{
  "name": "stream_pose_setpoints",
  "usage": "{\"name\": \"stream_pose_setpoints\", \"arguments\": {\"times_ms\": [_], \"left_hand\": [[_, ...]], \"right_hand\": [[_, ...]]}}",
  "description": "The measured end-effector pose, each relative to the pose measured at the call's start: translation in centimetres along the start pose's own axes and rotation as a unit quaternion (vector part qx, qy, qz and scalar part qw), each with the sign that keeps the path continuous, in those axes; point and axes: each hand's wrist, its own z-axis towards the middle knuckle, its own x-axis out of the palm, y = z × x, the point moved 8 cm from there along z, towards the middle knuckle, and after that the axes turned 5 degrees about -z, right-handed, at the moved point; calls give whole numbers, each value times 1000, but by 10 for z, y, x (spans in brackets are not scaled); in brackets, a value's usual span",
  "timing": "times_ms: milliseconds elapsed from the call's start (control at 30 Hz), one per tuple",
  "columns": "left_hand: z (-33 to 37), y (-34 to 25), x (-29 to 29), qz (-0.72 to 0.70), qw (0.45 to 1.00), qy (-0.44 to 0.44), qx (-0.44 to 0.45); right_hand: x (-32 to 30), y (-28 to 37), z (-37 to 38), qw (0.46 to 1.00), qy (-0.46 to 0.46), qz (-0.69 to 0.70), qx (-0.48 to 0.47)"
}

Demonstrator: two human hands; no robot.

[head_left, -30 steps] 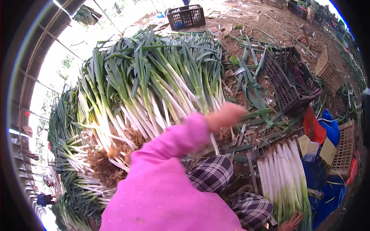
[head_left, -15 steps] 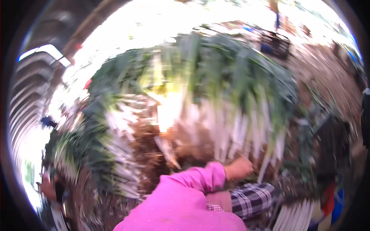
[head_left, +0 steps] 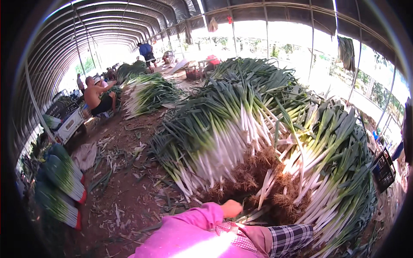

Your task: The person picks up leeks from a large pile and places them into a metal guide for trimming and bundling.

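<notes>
My left hand (head_left: 232, 208), at the end of a pink sleeve (head_left: 189, 225), is curled closed over my lap. Whatever its fingers hold, if anything, is hidden. Just beyond it spreads a large heap of leeks (head_left: 223, 146), with green tops fanned outward and white stems pointing inward. Tangled brown roots (head_left: 286, 200) gather in the hollow in front of me, apart from the hand. One loose leek (head_left: 266, 182) lies across that hollow. Beneath my arm is a plaid-covered leg (head_left: 290, 237). My right hand does not show.
Leek bundles with red ends (head_left: 64, 172) stand at left. Trimmings litter the brown ground (head_left: 124, 172). A black crate (head_left: 384, 170) is at far right. Farther off are another leek pile (head_left: 148, 94), a seated person (head_left: 94, 95), a small truck (head_left: 71, 125) and a standing person (head_left: 146, 51).
The view has swung left, bringing the tunnel shed and other people in, and the blur has mostly gone. My left hand now appears lower and farther left, still closed.
</notes>
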Motion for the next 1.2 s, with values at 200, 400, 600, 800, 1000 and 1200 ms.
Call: {"name": "stream_pose_setpoints", "arguments": {"times_ms": [200, 400, 600, 800, 1000, 1200], "left_hand": [[-32, 20, 38, -13, 999, 16, -33], [24, -23, 18, -182, 974, -70, 115], [119, -97, 24, -164, 966, -115, 163], [234, -183, -26, -176, 940, -211, 202], [321, -126, -35, -210, 928, -302, -62], [363, -88, -37, -384, 905, -158, -91]], "right_hand": [[-40, 52, -11, 985, -146, 57, -74], [34, -28, -67, 976, -103, 126, 147], [30, -42, -181, 947, -62, 148, 277], [-10, -56, -310, 909, -64, 84, 404], [-61, -32, -342, 885, -59, 40, 460], [-47, -32, -345, 904, -10, -27, 426]]}}
